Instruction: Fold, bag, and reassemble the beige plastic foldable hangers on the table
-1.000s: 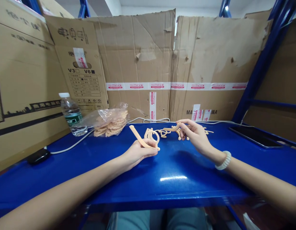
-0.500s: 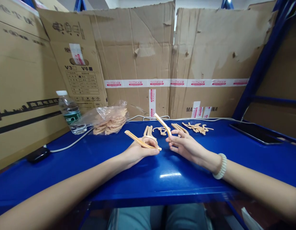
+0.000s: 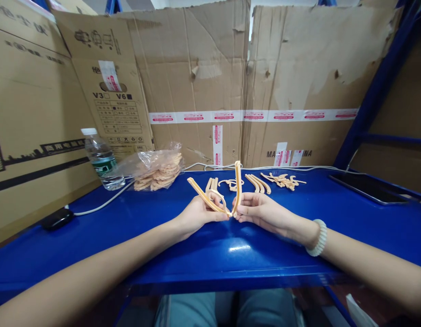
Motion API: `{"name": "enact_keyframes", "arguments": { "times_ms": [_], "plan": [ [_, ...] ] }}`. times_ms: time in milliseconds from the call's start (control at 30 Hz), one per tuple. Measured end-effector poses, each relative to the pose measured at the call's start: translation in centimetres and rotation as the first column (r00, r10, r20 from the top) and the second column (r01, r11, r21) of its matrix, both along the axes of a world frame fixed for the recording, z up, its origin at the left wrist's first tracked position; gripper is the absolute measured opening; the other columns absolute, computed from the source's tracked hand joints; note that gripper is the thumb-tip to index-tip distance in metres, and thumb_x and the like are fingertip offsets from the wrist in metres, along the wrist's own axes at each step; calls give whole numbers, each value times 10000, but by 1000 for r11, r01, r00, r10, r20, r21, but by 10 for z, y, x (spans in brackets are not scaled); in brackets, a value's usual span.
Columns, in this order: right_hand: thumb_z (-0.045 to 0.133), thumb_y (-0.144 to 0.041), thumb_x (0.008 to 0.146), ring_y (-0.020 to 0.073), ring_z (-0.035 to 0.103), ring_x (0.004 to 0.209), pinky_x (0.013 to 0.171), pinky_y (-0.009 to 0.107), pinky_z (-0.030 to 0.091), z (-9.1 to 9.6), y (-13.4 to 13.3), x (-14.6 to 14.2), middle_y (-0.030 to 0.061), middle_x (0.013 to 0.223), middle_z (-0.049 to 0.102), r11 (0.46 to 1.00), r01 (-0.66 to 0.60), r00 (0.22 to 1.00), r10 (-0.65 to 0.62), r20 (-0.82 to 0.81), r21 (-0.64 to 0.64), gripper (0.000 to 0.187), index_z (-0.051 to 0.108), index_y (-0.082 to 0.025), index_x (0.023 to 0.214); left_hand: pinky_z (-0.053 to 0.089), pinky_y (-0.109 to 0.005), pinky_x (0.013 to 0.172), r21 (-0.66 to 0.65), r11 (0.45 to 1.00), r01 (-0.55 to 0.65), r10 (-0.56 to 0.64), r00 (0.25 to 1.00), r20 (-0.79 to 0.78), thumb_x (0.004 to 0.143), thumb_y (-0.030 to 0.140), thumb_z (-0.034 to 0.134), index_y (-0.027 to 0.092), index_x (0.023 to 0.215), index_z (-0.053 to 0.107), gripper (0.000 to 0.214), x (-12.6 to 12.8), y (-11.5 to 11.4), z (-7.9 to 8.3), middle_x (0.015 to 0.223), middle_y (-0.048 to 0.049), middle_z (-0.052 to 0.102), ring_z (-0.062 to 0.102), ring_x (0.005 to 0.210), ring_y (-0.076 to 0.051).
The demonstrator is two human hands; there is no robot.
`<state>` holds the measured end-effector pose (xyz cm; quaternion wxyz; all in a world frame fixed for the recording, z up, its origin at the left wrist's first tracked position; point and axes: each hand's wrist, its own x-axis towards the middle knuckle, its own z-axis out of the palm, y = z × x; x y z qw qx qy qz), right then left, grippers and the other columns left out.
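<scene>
My left hand (image 3: 196,214) is closed around a peach plastic hook piece with a long arm (image 3: 205,196) that slants up to the left. My right hand (image 3: 261,212) pinches a second peach arm strip (image 3: 237,187), held nearly upright. The lower ends of the two pieces meet between my hands, forming a V above the blue table (image 3: 230,254). Behind my hands lie several loose peach strips (image 3: 257,182) and small curved parts (image 3: 281,180).
A clear bag of peach parts (image 3: 158,170) and a water bottle (image 3: 103,159) stand at the left back. A black device (image 3: 56,218) with a white cable lies at far left. A dark tablet (image 3: 370,188) rests at right. Cardboard boxes (image 3: 196,81) wall the table.
My right hand picked a strip from the pile behind, carried it toward me and stood it upright so its lower end meets the piece in my left hand. My left hand barely moved.
</scene>
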<state>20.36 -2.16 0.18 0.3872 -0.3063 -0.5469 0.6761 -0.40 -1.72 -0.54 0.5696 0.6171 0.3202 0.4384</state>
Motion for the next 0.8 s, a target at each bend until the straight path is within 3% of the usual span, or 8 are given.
{"name": "enact_keyframes", "arguments": {
  "times_ms": [400, 633, 800],
  "plan": [
    [878, -270, 639, 125, 680, 694, 722, 269, 561, 3, -3, -1, 25, 796, 731, 991, 14, 999, -19, 36, 135, 298, 679, -155, 829, 531, -311, 761, -32, 999, -13, 12, 999, -31, 561, 234, 911, 188, 781, 518, 453, 3, -6, 3, 767, -9, 740, 723, 751, -192],
    [881, -270, 602, 157, 701, 682, 712, 310, 569, 3, -6, -3, 32, 733, 750, 968, 69, 992, -93, 89, 243, 285, 664, -161, 750, 504, -263, 682, -4, 998, -60, 60, 998, 9, 549, 195, 897, 200, 697, 452, 468, 3, -6, 1, 694, 48, 702, 703, 703, -162],
    [854, -331, 620, 165, 698, 656, 682, 320, 573, 4, -7, -8, 22, 690, 730, 949, 143, 976, -183, 119, 282, 292, 625, -174, 712, 497, -277, 638, -28, 995, -91, 91, 996, -7, 546, 188, 889, 195, 694, 464, 451, 3, -4, -1, 662, 21, 716, 694, 656, -176]
  ]
}}
